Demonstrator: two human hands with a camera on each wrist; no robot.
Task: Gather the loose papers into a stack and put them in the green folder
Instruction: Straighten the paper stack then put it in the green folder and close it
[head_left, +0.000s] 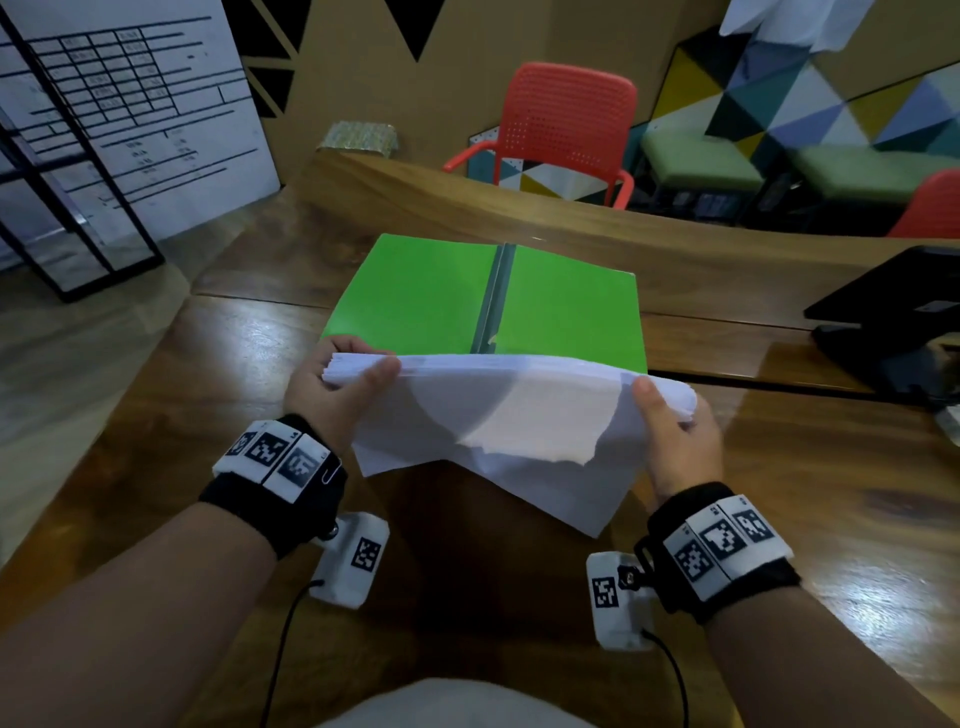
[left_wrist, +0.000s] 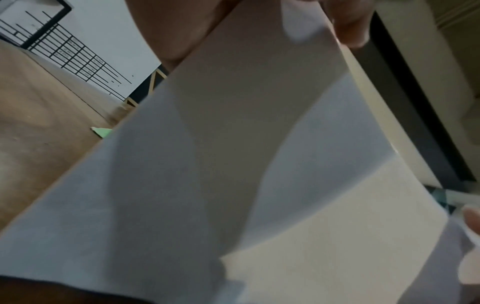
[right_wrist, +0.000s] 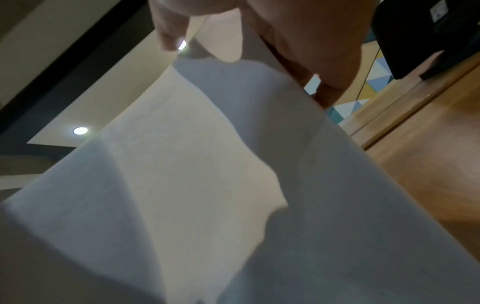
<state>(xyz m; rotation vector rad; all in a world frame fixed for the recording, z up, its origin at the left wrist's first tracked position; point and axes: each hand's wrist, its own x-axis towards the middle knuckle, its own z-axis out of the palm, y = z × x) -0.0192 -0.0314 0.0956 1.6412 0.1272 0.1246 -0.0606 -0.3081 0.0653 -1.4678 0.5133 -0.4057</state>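
Observation:
A stack of white papers (head_left: 498, 415) hangs in the air above the wooden table (head_left: 779, 493), its lower edges uneven and sagging. My left hand (head_left: 337, 384) grips the stack's left end, thumb on the near face. My right hand (head_left: 675, 431) grips the right end the same way. Just beyond the stack, the green folder (head_left: 415, 296) lies open and flat on the table, its grey spine running down the middle. The paper sheets (left_wrist: 259, 164) fill the left wrist view, with a corner of the green folder (left_wrist: 102, 131) peeking out. Paper (right_wrist: 207, 185) also fills the right wrist view.
A black device on a stand (head_left: 893, 312) sits at the table's right edge. A red chair (head_left: 561, 130) stands behind the table's far edge. A black metal frame (head_left: 78, 208) and a white board stand on the floor at the left.

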